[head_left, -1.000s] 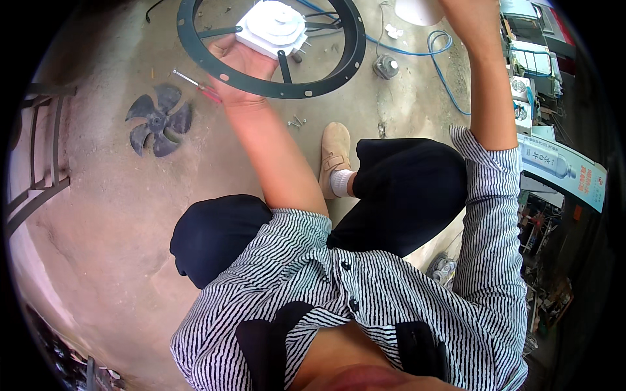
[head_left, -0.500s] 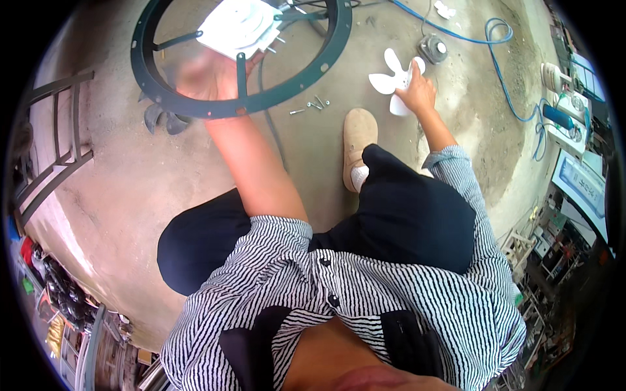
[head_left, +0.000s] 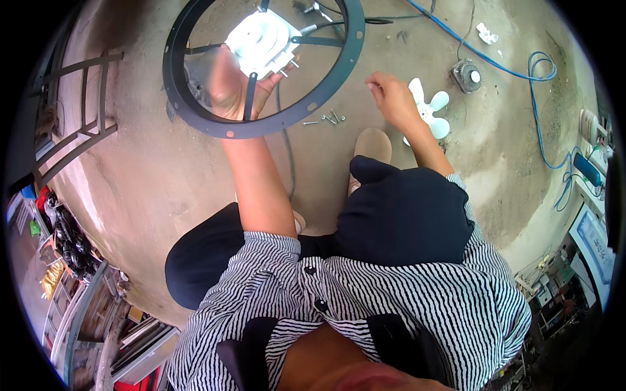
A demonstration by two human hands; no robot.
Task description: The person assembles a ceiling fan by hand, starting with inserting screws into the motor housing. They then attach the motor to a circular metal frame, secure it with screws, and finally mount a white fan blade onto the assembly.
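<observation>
One ring [head_left: 274,126] held above stained floor [head_left: 143,195] | blue cable [head_left: 486,62] right | metal rack [head_left: 81,66] left

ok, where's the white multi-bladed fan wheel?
Head view, upper right: the fan wheel lies on the brownish floor, between the bare right hand and the squat grey motor.

My left forearm [head_left: 261,189] extends forward, nearly straight. My left hand [head_left: 227,96] is raised in a cupped, supporting grip; its fingers are partly hidden. My right forearm [head_left: 430,150] angles forward and to the left. My right hand [head_left: 394,101] is relaxed, back upward, fingers loosely bent and directed left.
</observation>
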